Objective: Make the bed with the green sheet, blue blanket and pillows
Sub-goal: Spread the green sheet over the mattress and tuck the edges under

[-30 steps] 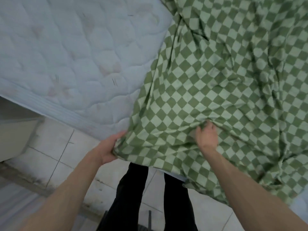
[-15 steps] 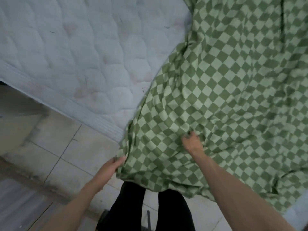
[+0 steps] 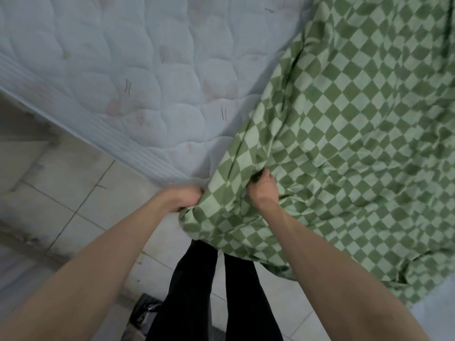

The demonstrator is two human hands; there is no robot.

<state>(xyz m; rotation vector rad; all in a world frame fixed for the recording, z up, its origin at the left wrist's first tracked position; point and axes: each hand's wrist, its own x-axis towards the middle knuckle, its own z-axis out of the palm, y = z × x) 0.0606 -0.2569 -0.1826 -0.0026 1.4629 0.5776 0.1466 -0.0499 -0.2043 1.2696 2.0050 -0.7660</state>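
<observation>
A green checked sheet (image 3: 344, 124) covers the right part of a pale quilted mattress (image 3: 138, 70) and hangs over its near edge. My left hand (image 3: 183, 198) grips the sheet's hanging edge at the mattress corner. A little to the right, my right hand (image 3: 262, 190) is closed on a bunched fold of the same sheet. The left half of the mattress lies bare. No blanket or pillows are in view.
White floor tiles (image 3: 81, 198) run along the mattress's near side. My legs in black trousers (image 3: 221, 291) stand just in front of the bed. A dark object (image 3: 145, 313) lies on the floor by my left foot.
Both hands have drawn closer together on the sheet's edge. My left hand has closed more fully on the cloth, and my right hand has gathered a tighter fold.
</observation>
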